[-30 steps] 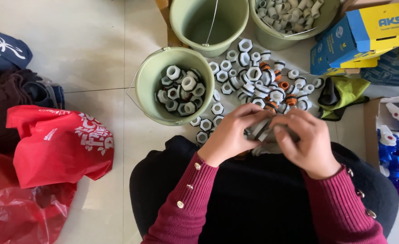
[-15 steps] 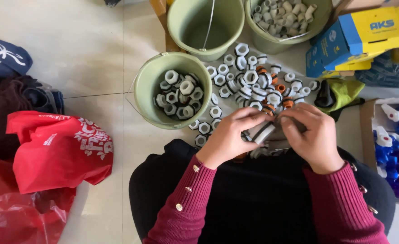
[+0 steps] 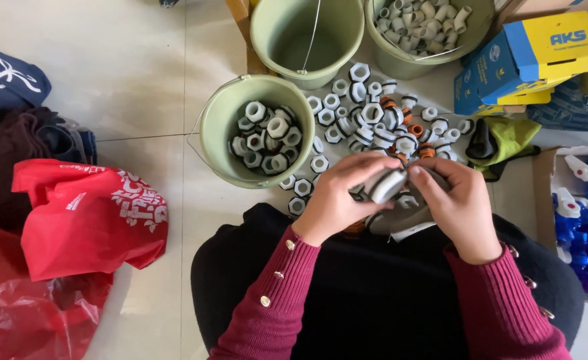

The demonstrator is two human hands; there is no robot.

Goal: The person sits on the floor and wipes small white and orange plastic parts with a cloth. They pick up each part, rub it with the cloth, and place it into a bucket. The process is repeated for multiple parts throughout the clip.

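Since the earlier frame, both hands had drawn slightly closer to the body, the grey fitting [image 3: 388,185] now angled up to the right between them. Red bag [image 3: 84,217] lay far left on the floor. Green bucket [image 3: 222,127] of white hex nuts stood just left of the hands. Left hand [image 3: 339,197] pinched the fitting's lower end, fingers closed on it; right hand [image 3: 459,200] curled round its upper end, thumb on top. Fitting sat above the dark lap, near the loose nut pile [image 3: 374,117]. Blue and yellow box [image 3: 534,57] was at upper right
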